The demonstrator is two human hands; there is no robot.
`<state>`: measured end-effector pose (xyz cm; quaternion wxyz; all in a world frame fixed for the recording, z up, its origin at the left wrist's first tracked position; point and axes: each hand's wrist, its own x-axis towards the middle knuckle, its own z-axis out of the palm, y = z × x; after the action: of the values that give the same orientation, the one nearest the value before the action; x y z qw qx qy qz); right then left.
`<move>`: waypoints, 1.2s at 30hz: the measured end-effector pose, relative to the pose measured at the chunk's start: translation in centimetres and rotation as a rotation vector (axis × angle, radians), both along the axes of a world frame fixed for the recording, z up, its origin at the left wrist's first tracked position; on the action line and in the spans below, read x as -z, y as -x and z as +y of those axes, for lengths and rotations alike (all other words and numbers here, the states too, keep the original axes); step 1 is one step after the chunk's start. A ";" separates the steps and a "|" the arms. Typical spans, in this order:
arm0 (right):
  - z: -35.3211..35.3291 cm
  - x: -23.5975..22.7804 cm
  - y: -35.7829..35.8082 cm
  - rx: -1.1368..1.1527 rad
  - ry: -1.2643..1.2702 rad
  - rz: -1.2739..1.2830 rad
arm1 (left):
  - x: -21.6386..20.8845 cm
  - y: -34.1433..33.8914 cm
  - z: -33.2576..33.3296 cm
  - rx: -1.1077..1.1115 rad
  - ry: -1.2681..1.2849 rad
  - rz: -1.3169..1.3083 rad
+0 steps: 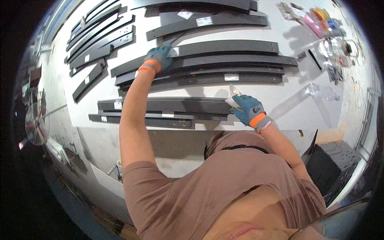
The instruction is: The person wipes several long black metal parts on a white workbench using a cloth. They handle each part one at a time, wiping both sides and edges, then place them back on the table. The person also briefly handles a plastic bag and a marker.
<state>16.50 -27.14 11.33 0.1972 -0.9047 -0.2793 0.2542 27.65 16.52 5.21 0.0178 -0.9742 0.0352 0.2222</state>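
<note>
Left hand [160, 56], upper centre: gloved fingers curled down on a long dark bar [224, 48]. Right hand [249, 109], centre: fingers clamped on a white rag [233, 101] at a nearer bar's [176, 105] end.

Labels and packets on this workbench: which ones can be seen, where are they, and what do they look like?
White rectangular sticker on a dark bar near the top.
White tilted sticker just left of it.
White sticker on a long middle bar.
Small white stickers on the nearest bars' left ends.
Colourful packets, pink, yellow, blue, top right.
Clear plastic bags at right.
</note>
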 end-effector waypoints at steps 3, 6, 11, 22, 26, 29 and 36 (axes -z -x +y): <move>-1.9 -0.5 0.2 0.121 -0.090 0.052 | -0.5 0.0 -0.4 0.015 0.001 -0.027; -4.6 -0.1 0.1 0.245 -0.115 0.132 | -0.9 2.1 1.7 0.113 0.026 -0.281; -11.1 -0.3 0.8 0.734 -0.284 0.407 | -11.9 6.0 -3.2 0.023 -0.015 -0.158; -35.4 0.2 3.0 1.876 -0.779 -0.119 | -14.0 18.5 -20.9 0.319 0.283 -0.186; -45.5 0.2 3.1 1.637 -0.519 -0.688 | -11.7 16.9 -38.2 0.226 0.462 -0.128; -47.6 -0.6 1.6 1.325 -0.282 -0.922 | -7.4 15.5 -49.0 0.186 0.529 -0.064; -43.6 3.9 2.8 0.490 -0.290 -0.623 | -1.5 12.3 -67.7 0.254 0.347 0.204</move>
<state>13.68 -70.76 7.46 0.2833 -0.9408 -0.1351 -0.1277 15.35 -51.14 6.68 -0.1256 -0.9229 0.1966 0.3063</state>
